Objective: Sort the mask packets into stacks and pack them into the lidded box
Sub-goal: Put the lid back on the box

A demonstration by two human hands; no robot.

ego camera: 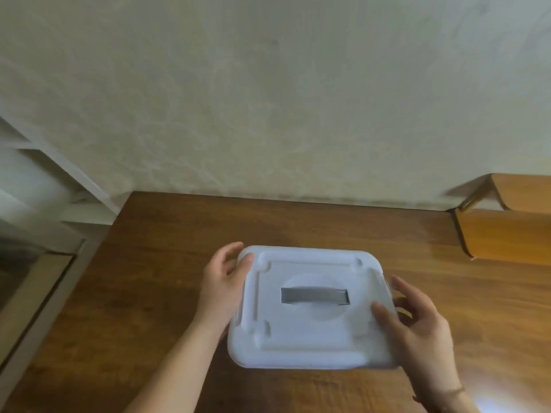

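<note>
While the lidded box [310, 308] is sitting on the table [149, 263], the left hand [222, 289] and right hand [417, 323] are gripping its opposite sides; uneven pressure is risking a skewed, half-seated lid. No mask packets are showing around the box.

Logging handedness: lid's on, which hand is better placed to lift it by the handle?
Right, probably. The right hand has its thumb lying on the lid close to the grey handle; the left hand grips the far-left edge, suited to steadying the box.
</note>
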